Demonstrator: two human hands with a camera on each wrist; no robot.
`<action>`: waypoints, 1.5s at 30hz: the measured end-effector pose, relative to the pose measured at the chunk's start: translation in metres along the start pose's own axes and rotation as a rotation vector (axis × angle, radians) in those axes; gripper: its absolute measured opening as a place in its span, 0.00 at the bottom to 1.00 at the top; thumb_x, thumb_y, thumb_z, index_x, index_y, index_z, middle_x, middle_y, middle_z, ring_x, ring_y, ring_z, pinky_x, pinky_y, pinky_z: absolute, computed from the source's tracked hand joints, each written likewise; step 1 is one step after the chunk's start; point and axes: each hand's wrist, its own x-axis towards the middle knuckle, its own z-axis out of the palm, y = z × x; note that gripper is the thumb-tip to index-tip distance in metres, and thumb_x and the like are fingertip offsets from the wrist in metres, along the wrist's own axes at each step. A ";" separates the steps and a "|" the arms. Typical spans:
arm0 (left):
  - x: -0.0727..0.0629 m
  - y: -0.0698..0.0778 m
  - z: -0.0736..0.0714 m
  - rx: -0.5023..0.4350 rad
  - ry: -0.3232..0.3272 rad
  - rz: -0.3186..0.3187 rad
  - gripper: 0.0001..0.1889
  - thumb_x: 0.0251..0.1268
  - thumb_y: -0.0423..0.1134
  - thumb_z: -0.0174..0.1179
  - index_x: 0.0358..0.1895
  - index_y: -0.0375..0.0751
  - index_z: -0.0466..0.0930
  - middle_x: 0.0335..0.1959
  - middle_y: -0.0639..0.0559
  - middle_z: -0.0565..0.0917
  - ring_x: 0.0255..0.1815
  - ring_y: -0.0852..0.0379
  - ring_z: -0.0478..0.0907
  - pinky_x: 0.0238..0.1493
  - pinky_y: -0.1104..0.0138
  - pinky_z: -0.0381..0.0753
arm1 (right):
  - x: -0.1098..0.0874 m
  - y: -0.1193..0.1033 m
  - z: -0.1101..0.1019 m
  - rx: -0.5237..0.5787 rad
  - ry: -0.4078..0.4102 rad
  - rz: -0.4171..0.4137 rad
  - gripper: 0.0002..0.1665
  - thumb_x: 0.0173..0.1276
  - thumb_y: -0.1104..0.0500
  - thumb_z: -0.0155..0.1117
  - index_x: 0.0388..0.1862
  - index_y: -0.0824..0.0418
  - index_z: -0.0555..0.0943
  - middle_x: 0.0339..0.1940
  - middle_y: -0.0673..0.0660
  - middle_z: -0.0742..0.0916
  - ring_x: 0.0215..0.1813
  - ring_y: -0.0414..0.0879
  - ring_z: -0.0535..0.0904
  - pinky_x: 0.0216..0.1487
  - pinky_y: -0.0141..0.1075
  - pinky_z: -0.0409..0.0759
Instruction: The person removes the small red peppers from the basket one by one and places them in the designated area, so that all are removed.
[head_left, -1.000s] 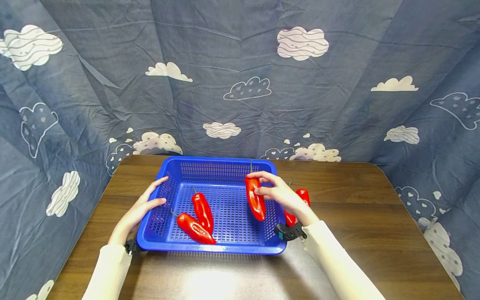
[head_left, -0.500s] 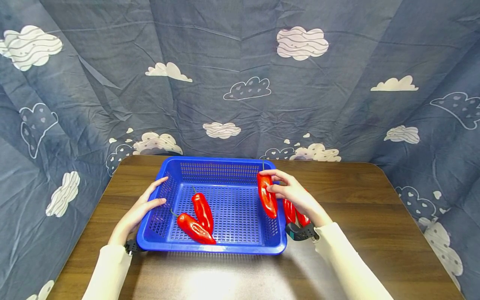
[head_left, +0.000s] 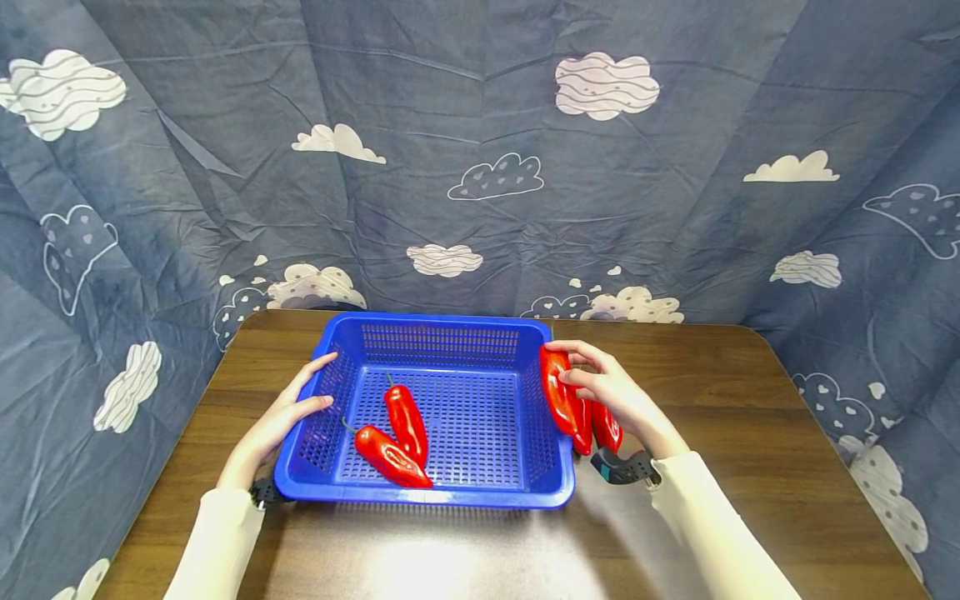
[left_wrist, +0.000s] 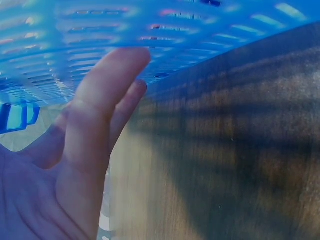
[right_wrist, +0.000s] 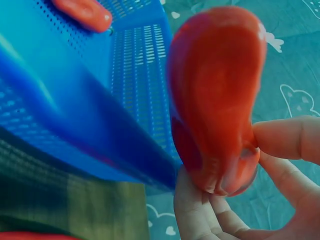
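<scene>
A long, glossy red pepper (head_left: 556,392) is pinched between the thumb and fingers of my right hand (head_left: 617,393), held over the basket's right rim. Close up in the right wrist view, the pepper (right_wrist: 215,85) stands beside the blue basket wall. My left hand (head_left: 272,421) rests on the left side of the blue plastic basket (head_left: 423,497), its thumb and a finger lying fairly straight over the rim. Two more red peppers, one (head_left: 407,423) touching the other (head_left: 390,458), lie on the basket floor, stems pointing away.
Just right of the basket, further red peppers (head_left: 606,427) lie on the brown wooden table (head_left: 720,417), partly hidden by the right hand and held pepper. A dark cloth with a cloud print (head_left: 480,117) hangs behind and beside the table.
My right hand has carried its pepper rightward, from above the basket's interior to above its right rim. The left hand, basket and two peppers inside have stayed put.
</scene>
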 end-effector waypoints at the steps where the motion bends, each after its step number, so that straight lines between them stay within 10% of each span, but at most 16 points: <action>1: 0.000 0.000 0.000 -0.004 -0.002 -0.001 0.33 0.72 0.34 0.48 0.76 0.52 0.46 0.71 0.33 0.50 0.59 0.32 0.63 0.45 0.48 0.78 | -0.001 0.001 -0.001 -0.003 0.002 -0.002 0.26 0.68 0.68 0.56 0.66 0.65 0.70 0.51 0.68 0.73 0.47 0.52 0.76 0.45 0.42 0.80; 45: 0.000 0.001 0.000 0.035 0.010 0.003 0.33 0.71 0.35 0.49 0.76 0.52 0.47 0.72 0.34 0.48 0.62 0.31 0.60 0.46 0.50 0.77 | -0.028 0.032 -0.050 0.031 0.099 -0.038 0.24 0.70 0.67 0.52 0.65 0.63 0.69 0.50 0.65 0.73 0.43 0.44 0.78 0.41 0.38 0.82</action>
